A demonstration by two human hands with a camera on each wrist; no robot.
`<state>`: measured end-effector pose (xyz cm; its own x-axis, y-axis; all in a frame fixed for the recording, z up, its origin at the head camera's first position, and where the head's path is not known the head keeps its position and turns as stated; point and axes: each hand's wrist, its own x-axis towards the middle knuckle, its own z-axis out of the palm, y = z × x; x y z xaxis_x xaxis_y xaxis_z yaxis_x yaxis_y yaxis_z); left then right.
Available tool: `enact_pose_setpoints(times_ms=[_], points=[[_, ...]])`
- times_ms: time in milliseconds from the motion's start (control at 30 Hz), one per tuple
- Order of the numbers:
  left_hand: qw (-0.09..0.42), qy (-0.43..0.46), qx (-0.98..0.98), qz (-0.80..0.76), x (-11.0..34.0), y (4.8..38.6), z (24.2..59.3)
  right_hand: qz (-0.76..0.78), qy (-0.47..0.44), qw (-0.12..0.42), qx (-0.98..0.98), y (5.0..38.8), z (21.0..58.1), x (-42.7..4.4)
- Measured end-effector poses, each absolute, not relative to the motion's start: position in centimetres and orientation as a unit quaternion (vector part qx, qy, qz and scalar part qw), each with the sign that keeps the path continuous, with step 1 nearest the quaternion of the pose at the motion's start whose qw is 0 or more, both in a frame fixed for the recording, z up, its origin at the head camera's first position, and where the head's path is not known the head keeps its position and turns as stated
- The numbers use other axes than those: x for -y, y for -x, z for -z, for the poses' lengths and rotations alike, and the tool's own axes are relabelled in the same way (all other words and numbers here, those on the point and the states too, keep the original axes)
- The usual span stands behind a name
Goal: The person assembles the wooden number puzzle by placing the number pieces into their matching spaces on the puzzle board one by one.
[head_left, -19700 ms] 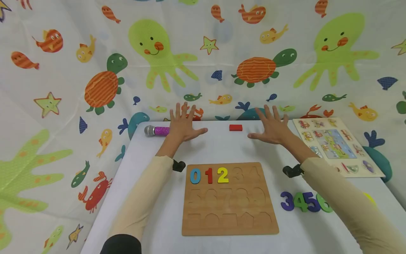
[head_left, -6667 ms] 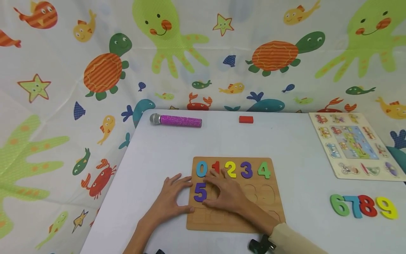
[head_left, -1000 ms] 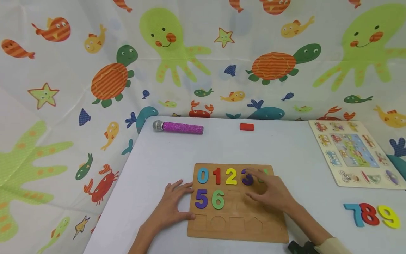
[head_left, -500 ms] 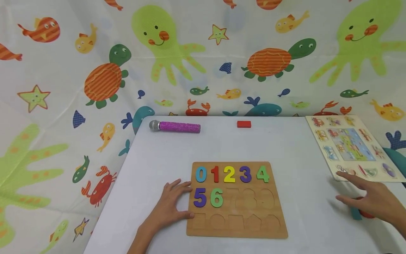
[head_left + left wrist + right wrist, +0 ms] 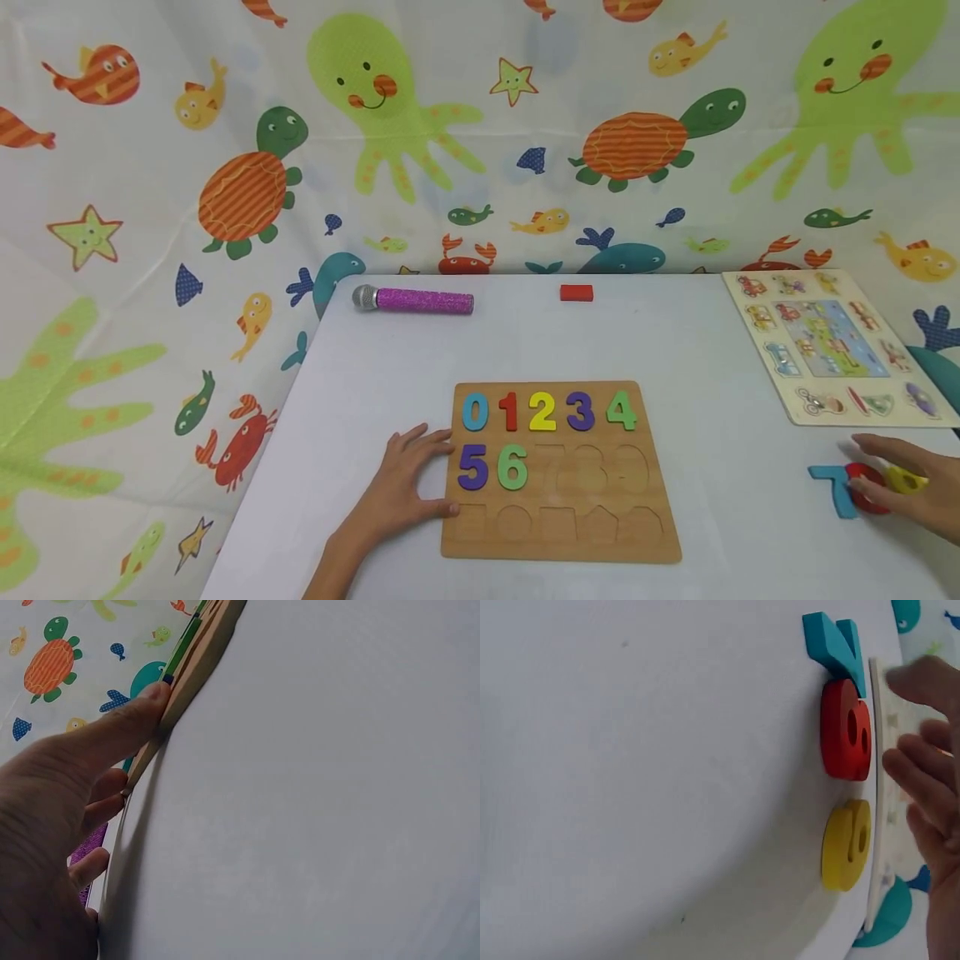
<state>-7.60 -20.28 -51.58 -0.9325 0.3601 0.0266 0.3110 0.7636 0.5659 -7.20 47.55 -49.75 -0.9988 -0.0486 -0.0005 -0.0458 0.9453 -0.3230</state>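
One turquoise seven [image 5: 842, 492], one red eight [image 5: 836, 731] and one yellow nine [image 5: 838, 847] lie in a row on the white tabletop [image 5: 705, 350], the seven against the eight. My right hand [image 5: 930, 500] hovers over the eight and nine, fingers parted, gripping nothing. My left hand [image 5: 408, 487] rests at the brown wooden board [image 5: 562, 551], thumb and fingers spread along its left edge. Coloured numbers zero to six [image 5: 511, 412] sit in the board. Farther back lie a purple glittery microphone [image 5: 423, 301], a small red block [image 5: 577, 293] and a pale picture puzzle [image 5: 834, 337]. White fabric printed with sea creatures [image 5: 465, 75] hangs behind and to the left.
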Motion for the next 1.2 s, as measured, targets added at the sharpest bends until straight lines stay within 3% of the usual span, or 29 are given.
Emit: enact_pose_setpoints(times_ms=[67, 167, 467, 667, 933, 1200], points=[[0.044, -0.179, -0.938, -0.294, 20.2, 7.6, 51.6, 0.204, 0.022, -0.045, -0.978, 7.2, 49.8, -47.5], [0.044, -0.18, -0.937, -0.295, 20.2, 7.6, 51.7, 0.217, 0.032, -0.073, -0.973, 7.3, 49.6, -47.5], [0.043, -0.181, -0.938, -0.291, 20.2, 7.5, 51.8, 0.189, 0.063, 0.072, -0.977, 7.3, 49.4, -47.3], [0.044, -0.181, -0.938, -0.293, 20.2, 7.6, 51.7, 0.175, 0.064, 0.128, -0.974, 7.3, 50.1, -47.5], [0.041, -0.181, -0.937, -0.295, 20.2, 7.7, 51.7, 0.168, 0.077, 0.143, -0.972, 7.3, 50.1, -47.6], [0.044, -0.174, -0.938, -0.295, 20.3, 7.7, 51.9, 0.179, 0.094, 0.1, -0.974, 7.0, 50.5, -47.4]])
